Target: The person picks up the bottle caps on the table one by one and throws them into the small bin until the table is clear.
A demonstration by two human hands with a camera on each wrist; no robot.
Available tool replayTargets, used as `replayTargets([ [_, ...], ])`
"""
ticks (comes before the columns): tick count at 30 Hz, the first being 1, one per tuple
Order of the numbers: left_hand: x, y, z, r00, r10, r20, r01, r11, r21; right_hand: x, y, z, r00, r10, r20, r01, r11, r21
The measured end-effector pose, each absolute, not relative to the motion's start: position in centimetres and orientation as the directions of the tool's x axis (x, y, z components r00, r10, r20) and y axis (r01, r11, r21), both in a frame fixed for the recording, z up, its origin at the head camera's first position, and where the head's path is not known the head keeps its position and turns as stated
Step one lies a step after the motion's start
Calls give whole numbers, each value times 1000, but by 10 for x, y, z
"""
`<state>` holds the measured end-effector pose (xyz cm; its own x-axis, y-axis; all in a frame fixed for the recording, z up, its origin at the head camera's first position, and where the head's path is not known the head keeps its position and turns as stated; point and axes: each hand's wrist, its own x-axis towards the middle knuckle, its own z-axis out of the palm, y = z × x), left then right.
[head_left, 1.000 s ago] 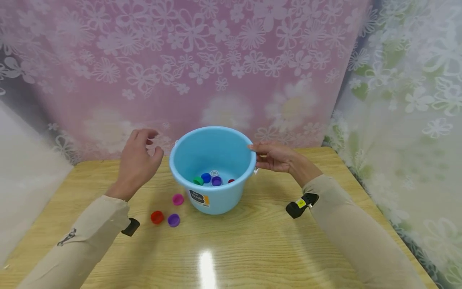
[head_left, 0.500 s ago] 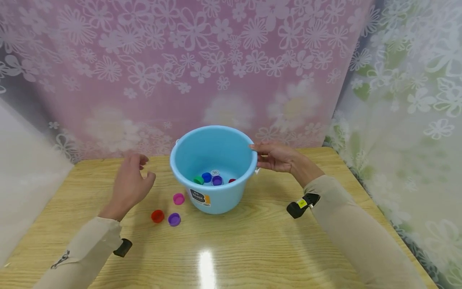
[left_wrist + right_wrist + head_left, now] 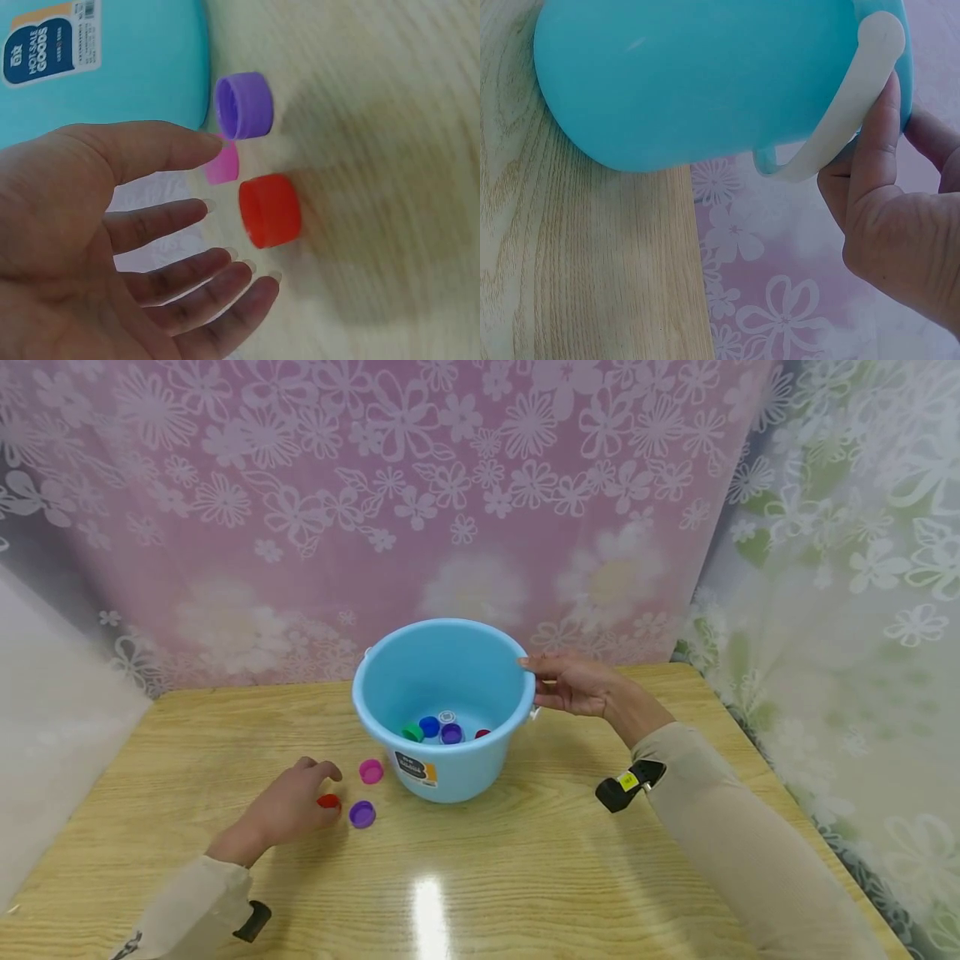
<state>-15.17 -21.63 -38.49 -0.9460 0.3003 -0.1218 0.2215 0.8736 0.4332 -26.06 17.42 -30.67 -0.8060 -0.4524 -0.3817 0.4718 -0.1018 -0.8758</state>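
Note:
A light blue bucket (image 3: 468, 775) stands upright on the table. My right hand (image 3: 573, 685) grips its right rim between thumb and fingers, close to the white handle (image 3: 844, 112). Left of the bucket, my left hand (image 3: 288, 810) reaches low over a red bottle cap (image 3: 271, 211). Its fingers are spread and loosely bent around the cap, with a gap showing between them and it in the left wrist view. A purple cap (image 3: 362, 814) and a pink cap (image 3: 371, 771) lie between that hand and the bucket.
Inside the bucket, a green cap (image 3: 412, 733), a blue cap (image 3: 429, 727) and a purple cap (image 3: 451, 734) are among those on the bottom. The wooden table (image 3: 525, 877) ends at a pink flowered curtain (image 3: 465, 552) behind the bucket.
My left hand has come down and toward me, from beside the bucket's rim to the red cap on the table. The right hand keeps its grip on the rim.

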Motion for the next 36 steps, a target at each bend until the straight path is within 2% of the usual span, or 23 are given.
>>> replayTargets([
  [20,-148,-214,-405,-953,298,-49,255,882,396,-260,174,-305,-805,-444,-393,475,-85,-876],
  [36,-147,-213,-405,-962,252,-107,188,894,407,-258,173,-304,-808,-445,-387,470,-91,-878],
])
